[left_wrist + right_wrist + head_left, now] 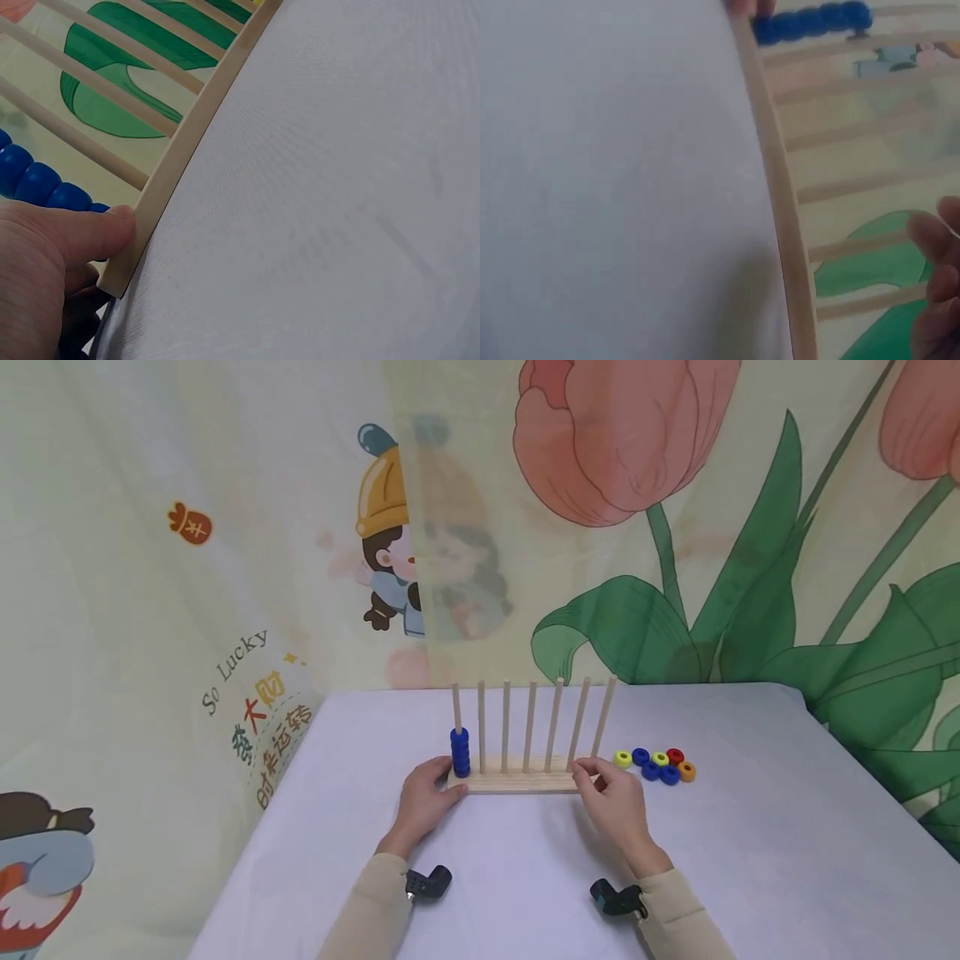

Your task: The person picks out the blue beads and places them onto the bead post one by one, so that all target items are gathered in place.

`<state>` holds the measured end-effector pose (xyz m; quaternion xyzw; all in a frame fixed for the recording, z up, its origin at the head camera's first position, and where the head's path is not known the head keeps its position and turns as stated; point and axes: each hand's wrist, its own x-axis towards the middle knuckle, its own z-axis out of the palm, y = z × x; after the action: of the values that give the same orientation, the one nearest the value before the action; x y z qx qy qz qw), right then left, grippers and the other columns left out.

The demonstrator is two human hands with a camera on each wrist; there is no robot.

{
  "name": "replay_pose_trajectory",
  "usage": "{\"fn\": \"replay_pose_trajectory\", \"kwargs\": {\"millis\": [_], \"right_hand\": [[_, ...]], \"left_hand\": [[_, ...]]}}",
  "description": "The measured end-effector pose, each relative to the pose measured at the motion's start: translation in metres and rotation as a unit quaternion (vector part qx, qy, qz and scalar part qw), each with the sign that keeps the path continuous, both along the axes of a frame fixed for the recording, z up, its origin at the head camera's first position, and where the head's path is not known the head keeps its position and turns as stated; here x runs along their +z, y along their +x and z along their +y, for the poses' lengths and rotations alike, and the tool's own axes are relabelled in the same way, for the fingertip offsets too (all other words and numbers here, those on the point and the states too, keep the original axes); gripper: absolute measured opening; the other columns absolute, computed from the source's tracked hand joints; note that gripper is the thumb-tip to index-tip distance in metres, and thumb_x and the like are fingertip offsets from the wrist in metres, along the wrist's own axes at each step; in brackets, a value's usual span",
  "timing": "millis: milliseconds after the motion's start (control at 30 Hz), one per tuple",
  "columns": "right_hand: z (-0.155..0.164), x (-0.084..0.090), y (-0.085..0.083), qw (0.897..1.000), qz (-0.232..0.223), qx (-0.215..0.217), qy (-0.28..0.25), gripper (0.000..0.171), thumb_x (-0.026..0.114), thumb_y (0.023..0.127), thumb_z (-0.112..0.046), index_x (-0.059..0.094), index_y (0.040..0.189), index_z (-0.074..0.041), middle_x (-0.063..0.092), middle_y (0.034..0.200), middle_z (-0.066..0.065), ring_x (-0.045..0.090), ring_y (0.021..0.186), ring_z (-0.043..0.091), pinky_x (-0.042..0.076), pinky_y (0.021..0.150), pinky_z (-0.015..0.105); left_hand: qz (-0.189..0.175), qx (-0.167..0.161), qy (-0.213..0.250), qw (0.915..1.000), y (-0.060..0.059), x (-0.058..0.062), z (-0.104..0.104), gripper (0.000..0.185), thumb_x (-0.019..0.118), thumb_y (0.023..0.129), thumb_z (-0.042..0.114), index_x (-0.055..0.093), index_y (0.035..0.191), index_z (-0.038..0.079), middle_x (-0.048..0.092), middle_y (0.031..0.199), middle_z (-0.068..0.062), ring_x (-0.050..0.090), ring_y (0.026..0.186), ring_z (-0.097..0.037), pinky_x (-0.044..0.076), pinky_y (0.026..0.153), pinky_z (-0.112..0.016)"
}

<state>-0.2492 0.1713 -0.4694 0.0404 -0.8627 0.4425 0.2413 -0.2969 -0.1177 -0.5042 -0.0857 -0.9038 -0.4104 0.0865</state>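
Observation:
A wooden rack (517, 783) with several upright pegs stands on the white table. A stack of blue rings (460, 752) sits on its leftmost peg. My left hand (431, 789) grips the left end of the base. In the left wrist view its thumb (90, 232) presses the front edge of the base (187, 150) beside the blue rings (37, 184). My right hand (600, 781) holds the right end of the base, fingers curled by the last peg. The right wrist view shows the base (780, 202), the blue rings (810, 21) far off and my right fingers (934, 285).
Loose rings (656, 764) in yellow, blue, red and orange lie just right of the rack. The table (750, 827) is covered in white cloth. A printed curtain with tulips and cartoon figures hangs close behind and to the left.

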Motion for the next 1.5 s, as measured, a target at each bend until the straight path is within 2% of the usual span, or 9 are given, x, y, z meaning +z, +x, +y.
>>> {"fn": "replay_pose_trajectory", "kwargs": {"millis": [100,233,467,633,800,900,967,1167,1500], "right_hand": [[0.010,-0.002,0.001,0.998,0.012,-0.030,0.046,0.014,0.068,0.092,-0.019,0.075,0.098,-0.008,0.069,0.081,0.003,0.047,0.061,0.013,0.038,0.048,0.021],[0.024,-0.004,0.001,0.997,0.016,-0.065,0.049,0.015,0.068,0.092,-0.018,0.075,0.097,-0.006,0.070,0.084,0.006,0.048,0.064,0.015,0.038,0.050,0.021],[0.043,-0.009,0.000,0.993,-0.011,-0.116,0.009,0.020,0.064,0.095,-0.022,0.073,0.101,-0.005,0.066,0.074,0.005,0.048,0.064,0.018,0.038,0.044,0.020],[0.056,-0.014,-0.001,0.984,-0.041,-0.169,-0.045,0.026,0.059,0.098,-0.026,0.072,0.108,-0.006,0.065,0.085,0.008,0.047,0.071,0.018,0.036,0.049,0.018],[0.069,-0.017,-0.004,0.968,-0.040,-0.227,-0.095,0.024,0.058,0.097,-0.020,0.070,0.111,-0.004,0.067,0.096,0.012,0.047,0.075,0.014,0.036,0.059,0.020],[0.076,-0.018,-0.005,0.961,-0.046,-0.251,-0.104,0.025,0.057,0.095,-0.013,0.070,0.114,-0.003,0.067,0.107,0.014,0.050,0.083,0.014,0.037,0.065,0.018],[0.081,-0.019,-0.006,0.957,-0.057,-0.263,-0.103,0.027,0.056,0.094,-0.011,0.069,0.115,-0.001,0.066,0.112,0.015,0.054,0.088,0.019,0.038,0.068,0.018],[0.088,-0.023,-0.008,0.956,-0.069,-0.273,-0.078,0.028,0.058,0.091,-0.007,0.068,0.115,0.003,0.067,0.114,0.021,0.060,0.092,0.029,0.040,0.070,0.023],[0.084,-0.027,-0.008,0.963,-0.085,-0.255,0.000,0.035,0.058,0.089,-0.003,0.063,0.122,0.004,0.062,0.106,0.022,0.055,0.089,0.033,0.040,0.072,0.039]], "left_hand": [[-0.003,-0.001,0.001,1.0000,-0.001,0.000,0.000,0.055,0.075,0.085,0.021,0.058,0.131,-0.003,0.059,0.133,-0.018,0.049,0.129,-0.037,0.035,0.111,-0.052],[-0.010,0.004,-0.003,0.9999,-0.002,0.000,0.000,0.056,0.075,0.085,0.022,0.057,0.132,-0.001,0.059,0.134,-0.017,0.048,0.130,-0.035,0.034,0.112,-0.051],[-0.005,0.001,-0.009,0.9999,-0.003,0.001,-0.001,0.056,0.076,0.084,0.022,0.058,0.132,-0.002,0.059,0.134,-0.017,0.048,0.129,-0.036,0.034,0.111,-0.052],[-0.008,0.000,-0.008,0.9999,-0.002,0.002,-0.001,0.056,0.076,0.085,0.022,0.058,0.132,-0.002,0.058,0.135,-0.016,0.048,0.130,-0.036,0.034,0.112,-0.052],[-0.010,0.000,-0.007,0.9999,-0.001,0.004,-0.001,0.055,0.075,0.085,0.022,0.058,0.132,-0.003,0.058,0.134,-0.017,0.048,0.130,-0.036,0.034,0.112,-0.051],[-0.008,-0.002,-0.004,1.0000,-0.001,0.005,-0.001,0.055,0.075,0.085,0.021,0.058,0.132,-0.003,0.058,0.134,-0.018,0.048,0.130,-0.036,0.033,0.112,-0.051],[-0.008,-0.002,-0.004,1.0000,-0.001,0.004,-0.001,0.055,0.075,0.085,0.021,0.057,0.132,-0.003,0.058,0.134,-0.018,0.048,0.130,-0.037,0.033,0.112,-0.051],[-0.009,-0.002,-0.004,0.9999,0.000,0.005,-0.001,0.055,0.075,0.085,0.021,0.057,0.132,-0.003,0.058,0.134,-0.018,0.048,0.130,-0.036,0.034,0.112,-0.051],[-0.010,-0.002,-0.008,0.9999,0.000,0.005,-0.001,0.055,0.075,0.085,0.022,0.057,0.132,-0.002,0.058,0.135,-0.018,0.048,0.131,-0.036,0.033,0.112,-0.052]]}}
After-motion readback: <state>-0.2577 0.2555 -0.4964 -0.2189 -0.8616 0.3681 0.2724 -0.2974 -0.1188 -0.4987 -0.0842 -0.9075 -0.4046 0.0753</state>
